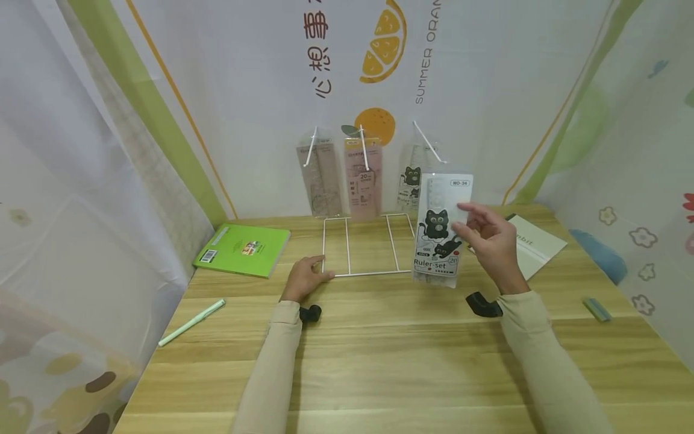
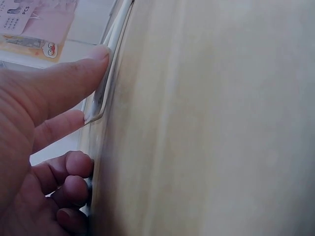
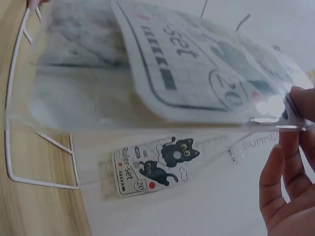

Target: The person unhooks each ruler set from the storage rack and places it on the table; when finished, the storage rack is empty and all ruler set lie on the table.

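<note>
Green book (image 1: 242, 249) and pale green pen (image 1: 191, 322): lying on the table (image 1: 379, 361), far left. Left hand (image 1: 305, 277): resting on the front left corner of the white wire rack (image 1: 364, 272), fingers curled against the wire, steadying it. Rack hooks: three ruler packs already hanging, grey (image 1: 320, 179), pink (image 1: 363, 178), cat-print (image 1: 410, 181). Right hand (image 1: 490, 241): pinching a fourth pack, the ruler set (image 1: 440, 232), held upright in front of the rack's right side, not yet hung. White booklet (image 1: 534, 244): behind that hand.
</note>
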Available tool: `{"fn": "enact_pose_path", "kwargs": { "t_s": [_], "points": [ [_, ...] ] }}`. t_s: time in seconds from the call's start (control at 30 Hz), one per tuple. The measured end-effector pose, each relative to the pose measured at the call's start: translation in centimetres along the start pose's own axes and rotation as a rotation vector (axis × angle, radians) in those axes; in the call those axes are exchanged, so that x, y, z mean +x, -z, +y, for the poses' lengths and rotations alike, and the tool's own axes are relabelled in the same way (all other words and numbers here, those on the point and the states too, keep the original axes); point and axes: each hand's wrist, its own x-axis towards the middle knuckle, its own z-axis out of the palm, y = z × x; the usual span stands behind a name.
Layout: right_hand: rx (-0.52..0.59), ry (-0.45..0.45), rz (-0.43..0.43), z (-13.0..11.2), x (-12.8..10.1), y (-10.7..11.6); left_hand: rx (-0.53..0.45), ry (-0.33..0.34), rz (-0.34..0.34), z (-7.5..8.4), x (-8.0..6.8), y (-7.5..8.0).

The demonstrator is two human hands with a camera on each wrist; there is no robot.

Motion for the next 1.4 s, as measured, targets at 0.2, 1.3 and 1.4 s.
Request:
{"fn": "enact_pose_path", "kwargs": {
  "t_s": [0.2, 1.3, 1.4],
  "points": [
    [-0.095, -0.111, 0.006, -1.2, -2.3, 0.8, 0.008, 0.0, -0.003, 0.1, -0.1, 0.0],
    [-0.202, -1.064, -0.341, 3.4, -10.3, 5.3, 0.021, 0.022, -0.023, 0.3, -0.1, 0.3],
    [-0.242, -1.047, -0.356, 3.6, -10.4, 5.4, 0.014, 0.019, -0.025, 0.3, -0.1, 0.3]
  ]
}}
